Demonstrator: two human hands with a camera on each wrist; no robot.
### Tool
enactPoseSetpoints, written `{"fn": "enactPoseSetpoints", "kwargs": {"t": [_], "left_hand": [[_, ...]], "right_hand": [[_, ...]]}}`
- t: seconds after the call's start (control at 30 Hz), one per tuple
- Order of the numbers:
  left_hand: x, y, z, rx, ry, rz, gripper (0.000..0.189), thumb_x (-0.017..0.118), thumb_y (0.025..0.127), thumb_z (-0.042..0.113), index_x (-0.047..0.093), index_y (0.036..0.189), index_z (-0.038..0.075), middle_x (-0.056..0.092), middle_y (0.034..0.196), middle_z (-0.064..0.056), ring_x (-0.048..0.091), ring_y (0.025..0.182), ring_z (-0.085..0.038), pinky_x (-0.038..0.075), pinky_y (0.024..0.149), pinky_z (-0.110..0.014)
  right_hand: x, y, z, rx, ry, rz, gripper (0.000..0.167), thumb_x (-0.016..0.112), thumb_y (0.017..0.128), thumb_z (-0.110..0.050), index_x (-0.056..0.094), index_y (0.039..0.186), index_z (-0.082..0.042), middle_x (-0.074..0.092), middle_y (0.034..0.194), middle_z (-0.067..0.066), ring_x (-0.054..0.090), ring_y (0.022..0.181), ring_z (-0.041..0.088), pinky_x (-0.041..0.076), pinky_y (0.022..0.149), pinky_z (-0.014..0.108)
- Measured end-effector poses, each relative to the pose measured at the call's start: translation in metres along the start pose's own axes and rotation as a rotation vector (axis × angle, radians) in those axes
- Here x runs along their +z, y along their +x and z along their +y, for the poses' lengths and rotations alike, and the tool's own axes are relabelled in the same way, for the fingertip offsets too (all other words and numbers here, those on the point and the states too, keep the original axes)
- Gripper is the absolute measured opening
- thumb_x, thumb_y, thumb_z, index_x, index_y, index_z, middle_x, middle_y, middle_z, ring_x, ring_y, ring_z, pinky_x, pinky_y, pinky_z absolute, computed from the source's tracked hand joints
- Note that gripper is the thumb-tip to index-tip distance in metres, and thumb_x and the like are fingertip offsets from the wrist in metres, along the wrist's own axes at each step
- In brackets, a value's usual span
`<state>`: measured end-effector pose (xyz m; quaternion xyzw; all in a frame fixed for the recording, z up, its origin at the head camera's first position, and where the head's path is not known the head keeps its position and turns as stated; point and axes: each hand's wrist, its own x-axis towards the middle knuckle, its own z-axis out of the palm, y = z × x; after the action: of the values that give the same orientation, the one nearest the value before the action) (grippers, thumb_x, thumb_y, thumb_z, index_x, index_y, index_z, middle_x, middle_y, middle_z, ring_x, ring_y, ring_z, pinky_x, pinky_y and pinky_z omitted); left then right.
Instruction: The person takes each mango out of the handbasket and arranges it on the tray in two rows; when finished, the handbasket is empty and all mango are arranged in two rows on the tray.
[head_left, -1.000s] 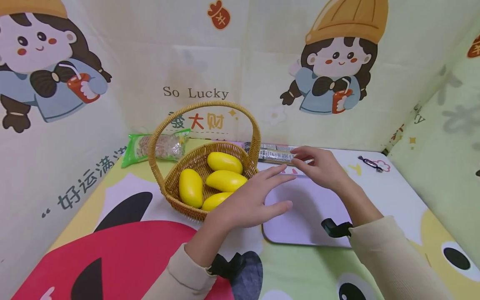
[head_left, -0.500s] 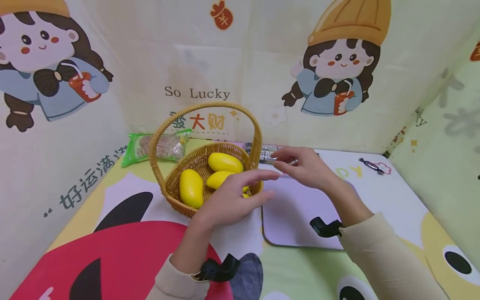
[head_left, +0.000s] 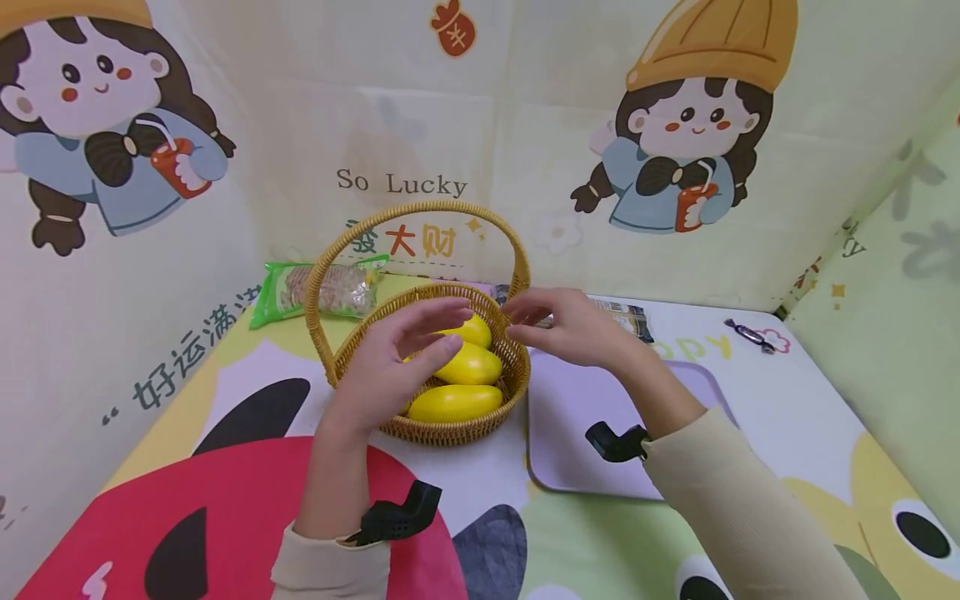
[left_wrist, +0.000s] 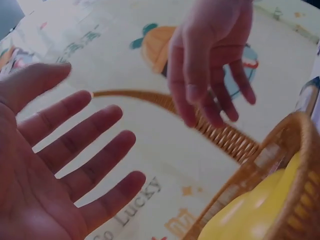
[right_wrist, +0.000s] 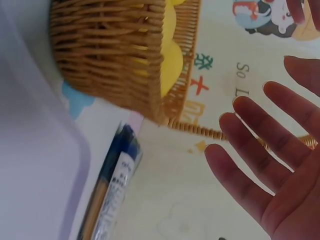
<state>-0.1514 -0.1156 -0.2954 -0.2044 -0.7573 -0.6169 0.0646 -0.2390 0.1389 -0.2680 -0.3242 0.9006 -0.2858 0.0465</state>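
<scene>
A wicker basket [head_left: 450, 432] with a tall arched handle [head_left: 420, 208] stands on the table in the head view, holding several yellow mangoes [head_left: 455, 403]. My left hand [head_left: 382, 362] hovers over the basket's left side, hiding part of the fruit. In the left wrist view its fingers [left_wrist: 95, 145] are spread and hold nothing. At the basket's right rim, near the handle's right foot, is my right hand [head_left: 573, 329]. Its palm looks bare in the right wrist view, with extended fingers [right_wrist: 260, 120]. Whether it touches the basket I cannot tell.
To the right of the basket lies a lilac tray [head_left: 592, 433]. Behind it is a long narrow packet [head_left: 630, 317], partly hidden by my right hand. A green-edged clear bag [head_left: 322, 287] lies at back left. One small dark-wrapped candy [head_left: 750, 336] is at far right.
Both hands have moved left, the left hand from the basket's right front to its left side, the right hand from the packet to the basket's right rim. The basket stays put.
</scene>
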Motion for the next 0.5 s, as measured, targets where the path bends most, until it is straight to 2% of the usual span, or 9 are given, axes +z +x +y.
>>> {"fn": "enactPoseSetpoints", "kwargs": {"t": [0.1, 0.23, 0.4, 0.5], "left_hand": [[-0.014, -0.007, -0.001, 0.010, -0.023, 0.065, 0.045, 0.067, 0.098, 0.014, 0.061, 0.142, 0.017, 0.067, 0.134, -0.005, 0.062, 0.127, -0.021, 0.052, 0.103, -0.027], [-0.028, -0.015, 0.002, 0.009, -0.020, 0.097, 0.046, 0.065, 0.098, 0.011, 0.059, 0.144, 0.015, 0.067, 0.135, -0.008, 0.062, 0.128, -0.019, 0.052, 0.102, -0.023], [-0.039, -0.023, 0.014, -0.039, 0.081, 0.098, 0.045, 0.067, 0.099, 0.019, 0.060, 0.143, 0.024, 0.067, 0.133, -0.003, 0.063, 0.124, -0.016, 0.054, 0.096, -0.022], [-0.045, -0.027, 0.019, -0.038, 0.125, 0.132, 0.045, 0.068, 0.099, 0.019, 0.061, 0.143, 0.024, 0.068, 0.131, -0.001, 0.063, 0.122, -0.015, 0.055, 0.093, -0.020]], "right_hand": [[0.003, 0.008, -0.006, 0.013, -0.007, -0.029, 0.035, 0.070, 0.096, -0.028, 0.071, 0.129, -0.017, 0.073, 0.113, 0.001, 0.066, 0.105, 0.020, 0.058, 0.084, 0.038], [0.005, 0.018, -0.013, 0.008, -0.006, -0.065, 0.036, 0.072, 0.095, -0.029, 0.071, 0.130, -0.020, 0.073, 0.111, 0.000, 0.066, 0.102, 0.020, 0.058, 0.082, 0.036], [0.007, 0.031, -0.019, 0.008, -0.003, -0.110, 0.038, 0.073, 0.094, -0.030, 0.070, 0.131, -0.020, 0.073, 0.116, 0.002, 0.067, 0.103, 0.020, 0.058, 0.085, 0.037], [0.008, 0.038, -0.021, 0.022, -0.004, -0.144, 0.039, 0.072, 0.095, -0.031, 0.069, 0.133, -0.020, 0.072, 0.123, 0.004, 0.066, 0.110, 0.022, 0.057, 0.092, 0.040]]}}
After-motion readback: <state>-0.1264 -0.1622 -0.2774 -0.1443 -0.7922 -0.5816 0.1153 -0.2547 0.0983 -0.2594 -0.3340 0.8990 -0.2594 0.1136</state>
